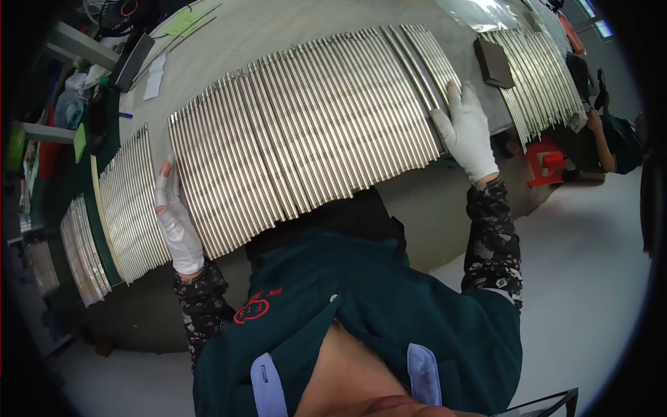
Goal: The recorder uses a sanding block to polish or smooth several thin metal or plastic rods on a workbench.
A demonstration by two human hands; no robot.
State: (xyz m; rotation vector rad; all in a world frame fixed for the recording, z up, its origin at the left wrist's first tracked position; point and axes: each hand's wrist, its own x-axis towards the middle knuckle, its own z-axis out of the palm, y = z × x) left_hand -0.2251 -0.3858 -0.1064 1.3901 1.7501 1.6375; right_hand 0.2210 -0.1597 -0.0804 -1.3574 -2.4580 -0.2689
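Observation:
A wide row of slim, shiny metal rods (299, 125) lies side by side across the table in front of me. My left hand (177, 222), in a white glove with some bare fingertips, rests along the row's left edge, its fingers stretched out and closed on nothing. At the right end, my white-gloved right hand (469, 132) lies with thumb and fingers apart on the near ends of a narrower group of rods (426, 52). A few loose rods (410, 62) lie between that group and the wide row, with thin gaps.
More rods (128, 201) lie to the left, beside a further bundle (83, 250). A dark block (493, 62) sits against rods (542, 83) at the right. Clear plastic (479, 14) lies at the back. A red stool (545, 163) and another person (618, 142) are beyond the table's right end.

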